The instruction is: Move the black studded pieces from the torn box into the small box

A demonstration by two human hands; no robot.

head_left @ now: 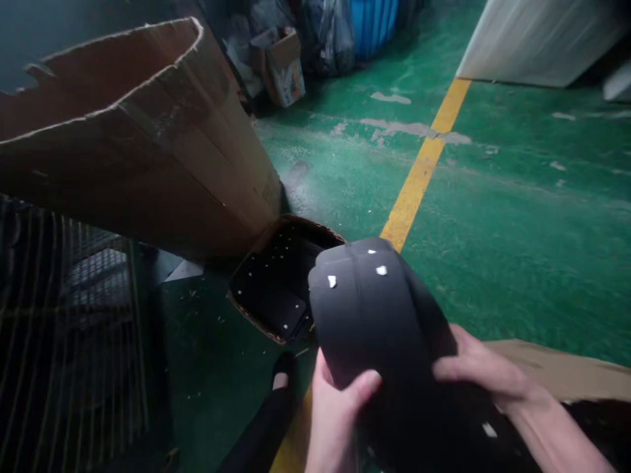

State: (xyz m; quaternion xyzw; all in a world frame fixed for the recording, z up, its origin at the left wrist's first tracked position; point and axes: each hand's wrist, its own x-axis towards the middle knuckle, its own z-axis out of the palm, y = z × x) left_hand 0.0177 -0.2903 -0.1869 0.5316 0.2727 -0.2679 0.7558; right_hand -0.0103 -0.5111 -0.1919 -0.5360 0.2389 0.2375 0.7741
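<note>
A curved bundle of matte black sheets [367, 315], perhaps foam, fills the lower middle with a few white flecks on it. My left hand [338, 407] grips its near left side, thumb on top and fingers mostly hidden underneath. My right hand [476, 361] is closed around the right edge, its fingertips hidden by the sheets. Just beyond the bundle, a small open carton [256, 326] stands on the floor. Dark pieces with white specks lie inside it, and the bundle covers part of its right rim.
A tall, torn-rimmed cardboard box [197, 144] leans at left beside a wire rack [98, 341]. Along the back are a small box [286, 69] and a blue container [373, 26]. A yellow line [419, 171] crosses the green floor. Cardboard [562, 368] lies at lower right.
</note>
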